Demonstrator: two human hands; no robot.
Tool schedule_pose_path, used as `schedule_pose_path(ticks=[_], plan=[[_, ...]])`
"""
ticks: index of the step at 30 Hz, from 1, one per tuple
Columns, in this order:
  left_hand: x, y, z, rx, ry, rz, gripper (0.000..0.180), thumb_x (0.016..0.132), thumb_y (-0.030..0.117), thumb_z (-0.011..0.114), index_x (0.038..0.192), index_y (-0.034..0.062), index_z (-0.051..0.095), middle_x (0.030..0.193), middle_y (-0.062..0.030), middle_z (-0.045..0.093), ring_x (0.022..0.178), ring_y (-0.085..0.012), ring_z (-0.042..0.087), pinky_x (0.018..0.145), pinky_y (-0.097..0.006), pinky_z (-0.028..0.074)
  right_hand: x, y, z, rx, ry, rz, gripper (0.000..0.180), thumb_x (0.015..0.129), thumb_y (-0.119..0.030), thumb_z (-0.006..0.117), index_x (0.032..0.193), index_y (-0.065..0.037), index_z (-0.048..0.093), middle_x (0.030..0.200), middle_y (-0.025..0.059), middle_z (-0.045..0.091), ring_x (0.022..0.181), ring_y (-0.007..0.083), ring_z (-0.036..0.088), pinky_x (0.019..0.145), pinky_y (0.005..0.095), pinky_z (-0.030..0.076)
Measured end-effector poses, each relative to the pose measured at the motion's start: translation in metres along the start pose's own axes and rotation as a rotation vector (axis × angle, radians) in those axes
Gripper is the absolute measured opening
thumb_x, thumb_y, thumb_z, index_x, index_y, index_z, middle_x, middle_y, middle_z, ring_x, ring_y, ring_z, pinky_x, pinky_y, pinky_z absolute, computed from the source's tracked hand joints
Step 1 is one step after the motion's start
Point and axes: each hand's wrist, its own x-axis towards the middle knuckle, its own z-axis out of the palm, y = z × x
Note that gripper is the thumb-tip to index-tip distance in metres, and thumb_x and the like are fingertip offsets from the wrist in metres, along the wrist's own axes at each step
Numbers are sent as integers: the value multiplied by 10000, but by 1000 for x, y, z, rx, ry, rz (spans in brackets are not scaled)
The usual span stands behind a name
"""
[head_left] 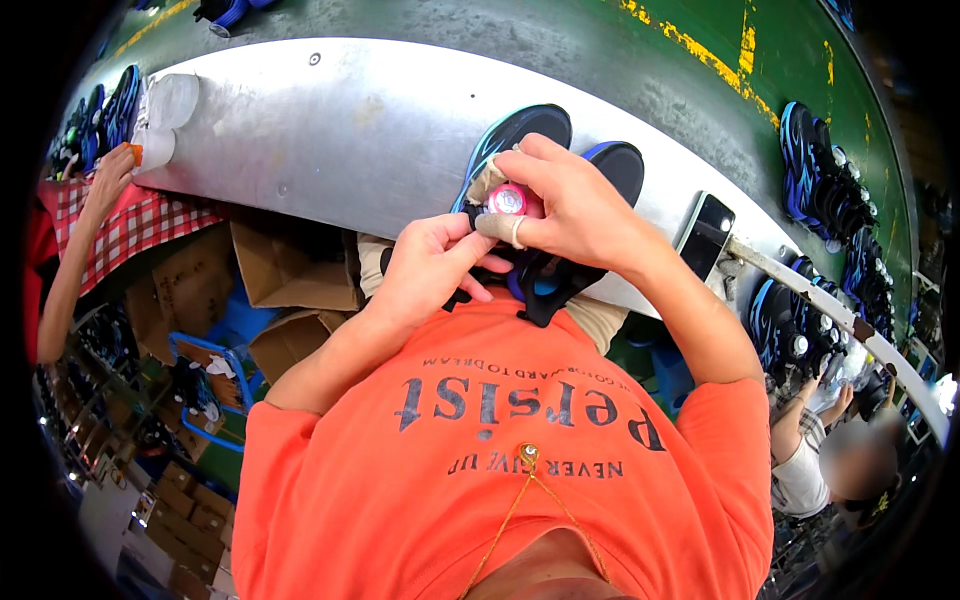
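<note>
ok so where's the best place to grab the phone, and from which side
Probably pinch the phone by its long edges near the far end, coming from above: it looks slim, and that end lies away from the pale rail beside its nearer right side and the right forearm on its left.

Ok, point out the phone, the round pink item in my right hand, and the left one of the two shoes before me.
Phone (707,228), head view: the middle of its screen.
Round pink item (507,200), head view: its pale centre.
Left shoe (528,128), head view: its dark far end.
</note>
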Motion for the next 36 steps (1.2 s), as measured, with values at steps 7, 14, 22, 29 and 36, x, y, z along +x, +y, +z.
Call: schedule_pose_path(ticks=[7,14,22,29,36], plan=[[2,-1,-2,-61,-21,-7,261,969,139,506,1097,-68,599,1013,-136,662,904,-186,672,638,-247,571,7,6,-6,192,-105,109,378,690,-178,711,1042,-55,648,894,119,531,815,242,547,727,316,452],[3,-4,-1,-130,-23,10,251,965,142,525,1088,-62,605,1021,-125,661,904,-190,675,645,-249,570,-8,-12,-23,161,-69,183,265,746,-165,718,987,-73,660,810,100,574,735,238,570,649,332,452],[7,-1,-4,-108,-18,1,249,959,159,544,1075,-49,617,1026,-122,662,902,-192,676,636,-243,567,-6,-27,-24,-60,4,256,248,768,-180,701,986,-67,660,767,113,606,694,268,593,638,355,470],[8,0,-1,-98,-29,14,246,960,158,536,1068,-47,618,1027,-119,662,906,-189,674,646,-241,565,-8,-13,-19,207,-11,187,280,803,-140,673,1072,-67,652,811,122,643,724,253,622,670,335,481],[7,0,-3,-43,-35,2,248,969,156,507,1076,-42,610,1026,-107,657,927,-172,661,707,-262,560,-19,-18,4,-46,210,192,236,787,-134,654,1013,-67,637,854,119,634,735,318,619,665,361,495]])
